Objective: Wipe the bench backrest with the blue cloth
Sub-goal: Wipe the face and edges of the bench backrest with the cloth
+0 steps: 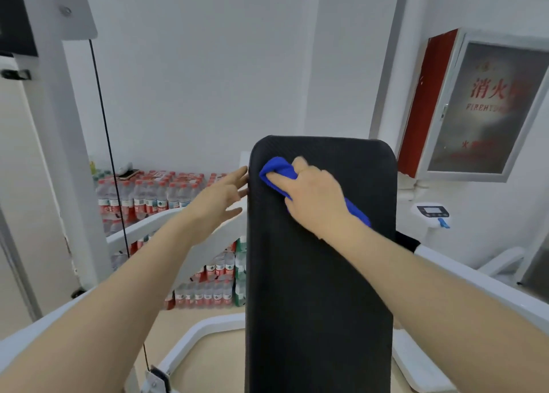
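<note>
Nearest the camera, two bare forearms reach forward over the white frame of a gym machine, one on each side of the black padded bench backrest, which stands upright in the middle of the view and rises to a rounded top edge. The right hand lies on the upper part of the pad with its fingers curled around a bunched blue cloth, pressing it against the pad's upper left area; one end of the cloth sticks out past the knuckles and another trails out under the wrist to the right. The left hand is spread, its fingers straight and apart, with the fingertips at the left edge of the backrest near the top; it holds nothing, and whether it actually touches the pad is hard to tell. A thin black cable runs down past a white upright on the left. Farther back, shrink-wrapped packs of water bottles with red labels are stacked against the white wall. On the right, a fire hydrant cabinet with a red side and a glazed door hangs on the wall, with a small white console below it.
</note>
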The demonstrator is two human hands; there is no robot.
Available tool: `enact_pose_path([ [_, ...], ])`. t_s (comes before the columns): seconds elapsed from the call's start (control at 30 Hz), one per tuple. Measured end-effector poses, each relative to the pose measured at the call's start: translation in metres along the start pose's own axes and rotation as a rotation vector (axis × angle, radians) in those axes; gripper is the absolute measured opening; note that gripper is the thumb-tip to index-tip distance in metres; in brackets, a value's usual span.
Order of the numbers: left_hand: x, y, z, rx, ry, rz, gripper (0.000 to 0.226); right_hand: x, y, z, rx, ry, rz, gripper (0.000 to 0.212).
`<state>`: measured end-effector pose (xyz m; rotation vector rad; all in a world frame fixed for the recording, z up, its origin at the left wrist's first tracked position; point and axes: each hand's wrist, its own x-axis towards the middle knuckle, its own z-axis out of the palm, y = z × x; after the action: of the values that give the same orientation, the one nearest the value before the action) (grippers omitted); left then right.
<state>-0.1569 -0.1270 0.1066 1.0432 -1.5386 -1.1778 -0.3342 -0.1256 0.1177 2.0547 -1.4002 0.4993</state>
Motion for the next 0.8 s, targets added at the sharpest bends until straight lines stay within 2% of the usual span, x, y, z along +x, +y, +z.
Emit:
enact_pose_path([
  [0.13, 0.001, -0.006, -0.009, -0.057, -0.063, 0.006, 0.078, 0.034, -0.006, -0.005, 0.132, 0.145, 0.237, 0.053],
  [0.17, 0.001, -0.009, -0.010, -0.093, -0.062, 0.015, 0.077, 0.035, -0.015, -0.002, 0.159, 0.162, 0.248, 0.053],
  [0.33, -0.004, -0.016, -0.004, -0.241, -0.034, 0.042, 0.051, 0.013, -0.038, 0.024, 0.091, 0.243, -0.072, 0.045],
  [0.47, -0.003, -0.021, -0.006, -0.208, -0.071, 0.052, 0.055, 0.002, -0.015, 0.029, -0.015, 0.249, -0.348, 0.043],
  [0.5, -0.002, -0.020, -0.007, -0.200, -0.075, 0.050, 0.055, 0.011, -0.008, 0.025, -0.026, 0.266, -0.340, 0.041],
  [0.67, 0.001, -0.019, -0.007, -0.126, -0.096, 0.050, 0.058, 0.062, 0.003, 0.011, 0.127, 0.418, -0.007, 0.042],
  [0.73, 0.002, -0.017, -0.003, -0.150, -0.107, 0.025, 0.059, 0.066, 0.003, 0.014, 0.143, 0.431, 0.031, 0.037],
  [0.8, 0.000, -0.012, 0.002, -0.157, -0.058, 0.011, 0.048, 0.064, -0.001, 0.013, 0.167, 0.417, 0.047, 0.034],
])
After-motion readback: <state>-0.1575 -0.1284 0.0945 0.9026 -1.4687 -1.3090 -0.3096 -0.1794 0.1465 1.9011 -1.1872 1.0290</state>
